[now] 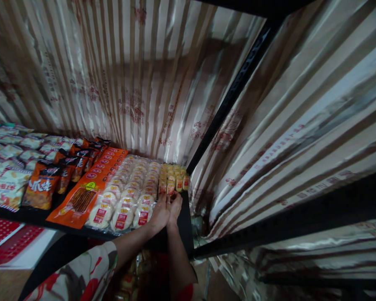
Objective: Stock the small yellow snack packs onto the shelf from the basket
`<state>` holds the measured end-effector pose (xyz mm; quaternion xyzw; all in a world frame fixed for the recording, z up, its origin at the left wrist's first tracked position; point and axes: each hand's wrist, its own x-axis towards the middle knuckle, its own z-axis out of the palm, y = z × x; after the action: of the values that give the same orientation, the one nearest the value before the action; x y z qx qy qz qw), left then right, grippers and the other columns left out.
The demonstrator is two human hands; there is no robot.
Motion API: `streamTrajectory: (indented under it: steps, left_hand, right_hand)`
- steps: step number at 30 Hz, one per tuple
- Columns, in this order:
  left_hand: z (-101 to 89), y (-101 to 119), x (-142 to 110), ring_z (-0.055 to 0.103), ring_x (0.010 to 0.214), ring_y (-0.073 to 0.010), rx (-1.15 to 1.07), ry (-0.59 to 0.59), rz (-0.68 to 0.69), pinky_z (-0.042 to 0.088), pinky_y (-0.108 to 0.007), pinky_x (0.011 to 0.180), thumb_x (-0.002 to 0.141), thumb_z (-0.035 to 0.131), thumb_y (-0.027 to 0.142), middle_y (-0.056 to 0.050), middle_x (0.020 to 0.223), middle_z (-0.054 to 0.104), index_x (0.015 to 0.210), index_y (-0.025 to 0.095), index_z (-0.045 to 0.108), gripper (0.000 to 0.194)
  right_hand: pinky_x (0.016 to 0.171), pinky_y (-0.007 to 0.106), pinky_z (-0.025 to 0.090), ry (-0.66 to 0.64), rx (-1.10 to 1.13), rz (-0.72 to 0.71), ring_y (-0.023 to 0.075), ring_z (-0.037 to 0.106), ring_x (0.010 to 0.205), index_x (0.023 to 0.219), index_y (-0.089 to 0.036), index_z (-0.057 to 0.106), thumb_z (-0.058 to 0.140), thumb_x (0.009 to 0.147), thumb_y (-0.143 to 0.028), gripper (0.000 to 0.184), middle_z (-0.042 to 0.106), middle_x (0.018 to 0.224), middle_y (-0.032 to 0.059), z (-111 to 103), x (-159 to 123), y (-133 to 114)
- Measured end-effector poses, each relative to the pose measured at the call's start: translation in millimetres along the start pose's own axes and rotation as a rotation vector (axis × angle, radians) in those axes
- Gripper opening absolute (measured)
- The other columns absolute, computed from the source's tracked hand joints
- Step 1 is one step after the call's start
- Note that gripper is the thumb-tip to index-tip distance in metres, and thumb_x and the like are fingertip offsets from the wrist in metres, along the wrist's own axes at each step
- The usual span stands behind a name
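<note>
One view, head: my left hand (159, 212) and right hand (174, 206) are close together, fingers at the front row of small yellow packets (179, 182). Can't tell if either set is clamped on one. More packets sit just beyond the fingers. Clear-wrapped white rounds (122, 215) left of fingers, orange bag (84, 200) further left, bare black shelf (185, 219) to the right.

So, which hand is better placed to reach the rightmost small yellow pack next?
The right hand, I'd judge: it is nearer that yellow pack. The left hand lies farther left, beside the round white snacks, and would likely have to reach past the right.
</note>
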<state>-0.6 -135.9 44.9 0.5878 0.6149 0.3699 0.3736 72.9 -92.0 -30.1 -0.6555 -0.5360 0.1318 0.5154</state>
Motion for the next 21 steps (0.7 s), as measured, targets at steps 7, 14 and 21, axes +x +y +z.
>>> streamTrajectory:
  steps: [7, 14, 21]
  left_hand:
    - [0.0, -1.3, 0.0, 0.031, 0.131, -0.021, -0.002, 0.001, -0.005, 0.022, -0.036, 0.111, 0.086, 0.033, 0.024, -0.015, 0.138, 0.039, 0.127, 0.008, 0.044, 0.045]
    - [2.7, -6.2, -0.2, 0.031, 0.131, -0.02, 0.025, -0.008, 0.025, 0.021, -0.035, 0.111, 0.084, 0.032, 0.02, -0.015, 0.138, 0.04, 0.127, 0.007, 0.044, 0.046]
    - [4.0, -7.6, -3.2, 0.035, 0.129, -0.02, 0.023, 0.008, 0.061, 0.024, -0.034, 0.11, 0.083, 0.032, 0.017, -0.014, 0.136, 0.043, 0.125, 0.009, 0.047, 0.045]
  right_hand:
    - [0.077, 0.035, 0.046, -0.018, 0.015, 0.007, 0.0214, 0.052, 0.088, 0.1, -0.015, 0.05, 0.045, 0.073, -0.028, 0.031, 0.053, 0.096, 0.0115, 1.2, 0.9, 2.4]
    - [0.079, 0.035, 0.047, -0.008, 0.035, -0.008, 0.0226, 0.05, 0.097, 0.104, -0.013, 0.049, 0.041, 0.074, -0.026, 0.034, 0.051, 0.103, 0.0144, -0.6, -1.4, -1.9]
    - [0.08, 0.035, 0.048, 0.0, 0.039, -0.025, 0.0222, 0.048, 0.105, 0.11, -0.015, 0.048, 0.041, 0.074, -0.023, 0.037, 0.047, 0.112, 0.015, -3.1, -6.7, -5.6]
